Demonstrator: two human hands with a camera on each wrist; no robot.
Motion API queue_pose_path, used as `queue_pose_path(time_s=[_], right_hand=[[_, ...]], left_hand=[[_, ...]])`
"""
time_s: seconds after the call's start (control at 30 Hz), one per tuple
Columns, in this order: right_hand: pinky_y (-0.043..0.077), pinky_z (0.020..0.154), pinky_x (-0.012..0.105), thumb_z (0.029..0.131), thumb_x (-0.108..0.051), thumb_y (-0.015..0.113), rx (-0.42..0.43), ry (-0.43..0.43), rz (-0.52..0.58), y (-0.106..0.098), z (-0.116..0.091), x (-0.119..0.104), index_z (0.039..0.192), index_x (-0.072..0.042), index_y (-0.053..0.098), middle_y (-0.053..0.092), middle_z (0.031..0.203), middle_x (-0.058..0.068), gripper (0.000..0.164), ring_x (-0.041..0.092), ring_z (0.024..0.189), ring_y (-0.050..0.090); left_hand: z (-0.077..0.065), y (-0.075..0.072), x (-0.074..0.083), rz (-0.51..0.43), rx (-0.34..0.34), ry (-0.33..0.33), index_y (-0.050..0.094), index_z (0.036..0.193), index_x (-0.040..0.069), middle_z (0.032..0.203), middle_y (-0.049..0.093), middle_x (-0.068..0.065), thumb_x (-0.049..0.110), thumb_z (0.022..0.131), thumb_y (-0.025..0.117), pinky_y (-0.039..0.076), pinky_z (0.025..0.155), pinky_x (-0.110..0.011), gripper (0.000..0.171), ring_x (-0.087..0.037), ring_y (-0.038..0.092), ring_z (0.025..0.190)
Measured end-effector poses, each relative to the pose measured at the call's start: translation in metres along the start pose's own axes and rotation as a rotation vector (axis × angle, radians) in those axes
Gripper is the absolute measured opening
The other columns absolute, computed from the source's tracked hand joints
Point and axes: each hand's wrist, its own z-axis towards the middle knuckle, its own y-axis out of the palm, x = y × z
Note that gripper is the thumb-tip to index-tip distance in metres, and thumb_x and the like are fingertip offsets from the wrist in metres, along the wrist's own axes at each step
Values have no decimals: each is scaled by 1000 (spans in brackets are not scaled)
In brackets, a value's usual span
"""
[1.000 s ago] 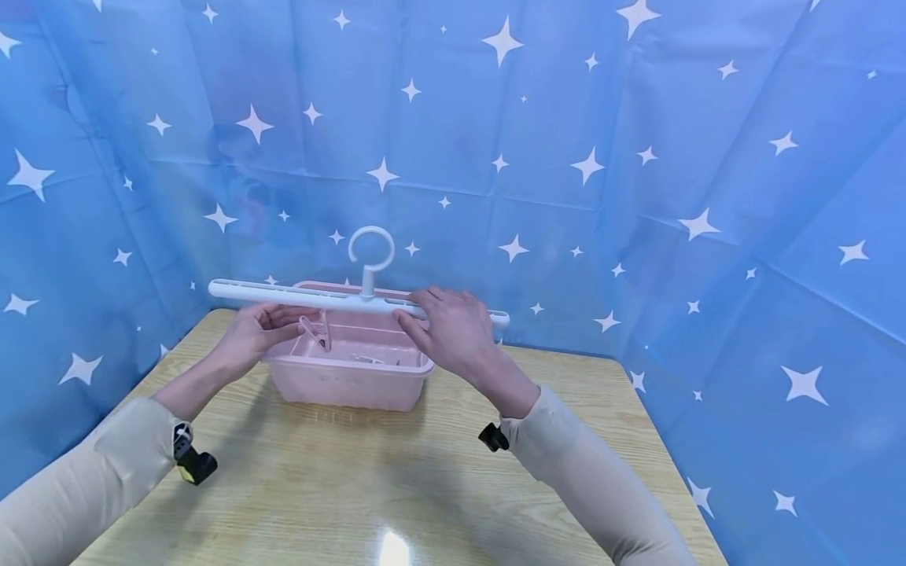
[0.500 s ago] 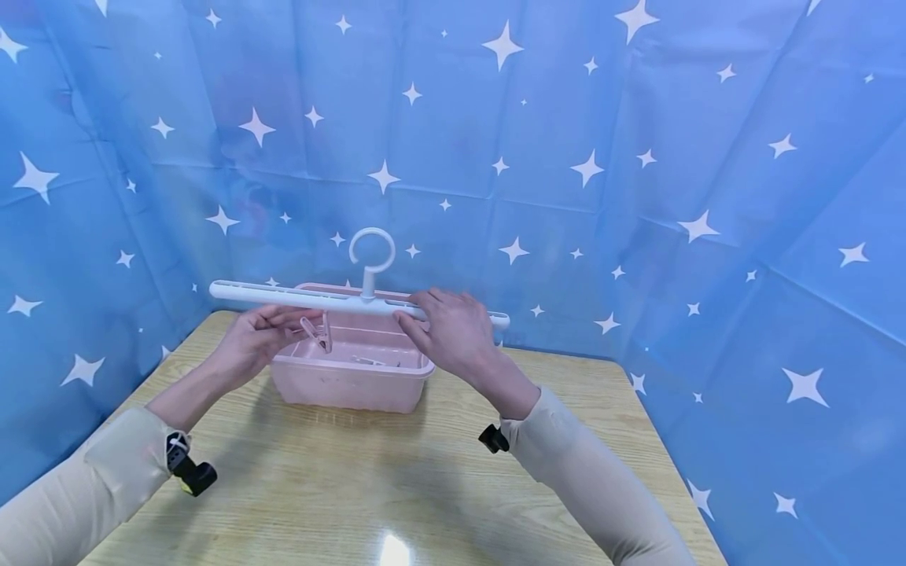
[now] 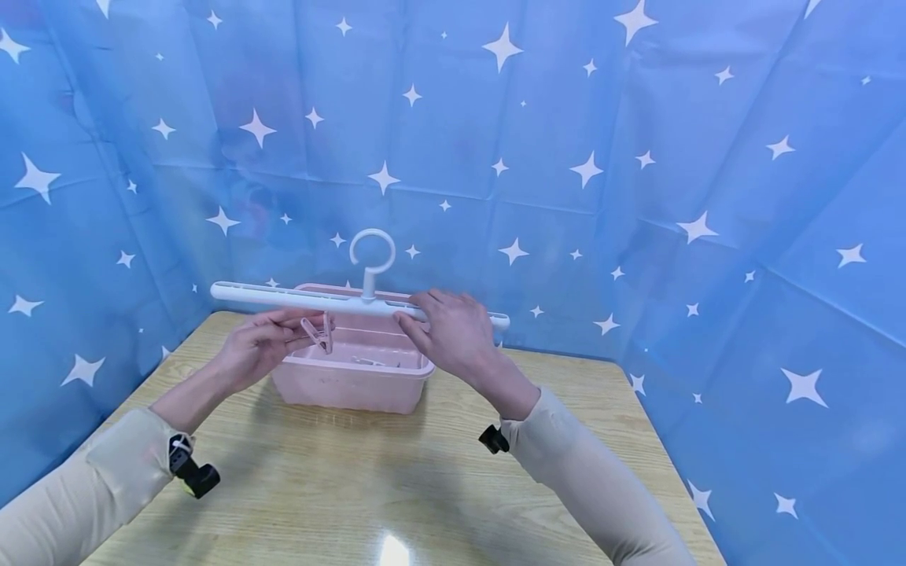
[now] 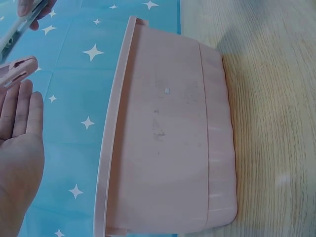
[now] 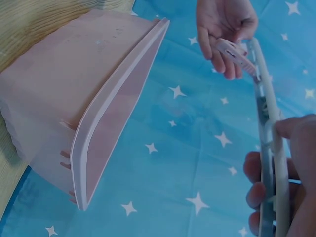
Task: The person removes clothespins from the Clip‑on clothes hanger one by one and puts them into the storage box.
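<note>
My right hand [image 3: 458,334] grips the right half of a white hanger bar [image 3: 304,297], fingers over the top and thumb in front. The bar is held above a pink basin [image 3: 350,385], its ring hook [image 3: 392,250] pointing up. A pink clothespin [image 3: 318,334] hangs below the left half of the bar; one end meets the bar in the right wrist view. My left hand [image 3: 258,346] is beside the clothespin. Its straight fingers [image 4: 22,108] lie behind the clothespin, palm up. In the right wrist view, the left thumb [image 5: 245,30] is near the clothespin.
Another small clothespin [image 3: 368,361] lies in the basin. The basin stands on a wood-grain table [image 3: 340,487], toward its back left. A blue curtain with white stars [image 3: 495,141] hangs behind and along both sides of the table.
My left thumb has let go of the clothespin, and the left fingers have straightened and slid behind it, to the right. The right hand and hanger have stayed in place.
</note>
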Motion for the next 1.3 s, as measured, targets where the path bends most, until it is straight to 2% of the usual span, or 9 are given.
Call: queue_pose_path(time_s=[0.13,0.3,0.97,1.1,1.3], right_hand=[[56,81,38,101,-53,48,-6,4,-2,0,1,0,119,-20,67,71,100,-5,42,17,94,70],[55,83,39,101,-54,46,-22,14,5,0,1,0,120,-21,67,71,103,-5,44,17,98,70],[56,80,38,101,-54,47,-2,0,6,2,-1,0,119,-20,68,71,100,-5,43,17,93,70],[55,82,39,101,-54,47,-6,5,11,1,0,0,119,-21,68,71,100,-5,43,17,95,70],[55,84,40,101,-54,47,-19,12,14,1,0,0,121,-21,67,72,105,-5,44,18,99,70]], left_hand=[[2,1,0,-28,-66,4,48,142,-5,140,60,-14,-14,97,12,42,112,-30,58,-25,57,133],[5,3,0,-48,-106,21,45,142,-9,143,57,-18,-12,98,11,41,113,-32,56,-27,54,136],[6,6,-1,-68,-126,-7,46,142,-7,145,55,-17,-3,105,11,41,113,-34,51,-28,54,136],[6,7,0,-70,-112,-40,46,142,-5,146,54,-16,1,106,8,41,113,-34,53,-27,53,137],[5,5,0,-130,-124,-68,49,142,-3,146,54,-16,4,106,6,41,113,-35,56,-25,52,138]])
